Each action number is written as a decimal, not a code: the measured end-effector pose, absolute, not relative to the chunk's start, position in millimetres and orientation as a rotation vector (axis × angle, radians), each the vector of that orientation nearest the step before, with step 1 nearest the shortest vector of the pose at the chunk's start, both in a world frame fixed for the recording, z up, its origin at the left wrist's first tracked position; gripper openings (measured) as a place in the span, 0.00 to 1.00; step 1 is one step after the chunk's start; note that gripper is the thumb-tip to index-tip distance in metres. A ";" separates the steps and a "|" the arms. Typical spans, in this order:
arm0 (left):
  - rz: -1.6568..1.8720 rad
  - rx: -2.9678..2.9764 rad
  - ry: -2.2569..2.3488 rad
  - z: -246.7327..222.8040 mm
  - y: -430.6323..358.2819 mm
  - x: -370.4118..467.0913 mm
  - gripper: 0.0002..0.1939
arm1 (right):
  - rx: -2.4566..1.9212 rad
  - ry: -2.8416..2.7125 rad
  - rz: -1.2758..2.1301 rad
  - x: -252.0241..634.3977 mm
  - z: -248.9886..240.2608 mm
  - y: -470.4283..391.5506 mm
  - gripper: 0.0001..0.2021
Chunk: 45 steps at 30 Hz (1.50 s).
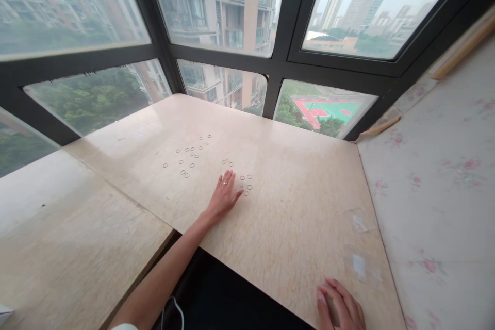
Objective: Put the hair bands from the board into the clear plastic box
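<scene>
My left hand (224, 193) lies palm down on the stone-patterned ledge (294, 206), fingers stretched out and thumb spread to the right. A ring is on one of its fingers. Small thin loops (249, 187), perhaps little elastic bands, lie beside its thumb, one of them a reddish loop (242, 178). Just beyond the fingertips is a small cluster of loops (228, 161). Farther left, several more loops (192, 154) are scattered on the ledge. My right hand (342, 307) rests near the front edge at lower right, fingers loosely bent and apart from the thumb, with nothing visible in it.
Two clear plastic bags (359, 223) with white labels lie at the right, near the flowered wall (433, 206). Dark-framed windows (278, 67) border the ledge's far side. A white cable (178, 312) hangs in the dark gap below the front edge.
</scene>
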State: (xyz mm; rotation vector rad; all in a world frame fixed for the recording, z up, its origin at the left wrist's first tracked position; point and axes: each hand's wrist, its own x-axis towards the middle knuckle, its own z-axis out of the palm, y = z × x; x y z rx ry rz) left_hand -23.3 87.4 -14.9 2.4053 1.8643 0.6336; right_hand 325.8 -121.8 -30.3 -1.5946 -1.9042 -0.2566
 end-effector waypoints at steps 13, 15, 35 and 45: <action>0.396 2.534 1.497 -8.7 166.1 -58.0 0.29 | -1.804 -1.784 -0.242 301.3 -8.3 -117.7 0.21; 0.444 2.578 1.317 -10.9 163.8 -45.6 0.30 | -1.824 -1.780 -0.242 300.7 -8.2 -118.2 0.21; 0.719 2.238 1.990 -7.1 138.6 -83.9 0.21 | -1.828 -1.775 -0.318 298.3 -8.5 -117.1 0.18; 0.785 2.225 1.995 -13.1 138.7 -14.1 0.26 | -1.802 -1.770 -0.323 297.9 -5.6 -116.0 0.17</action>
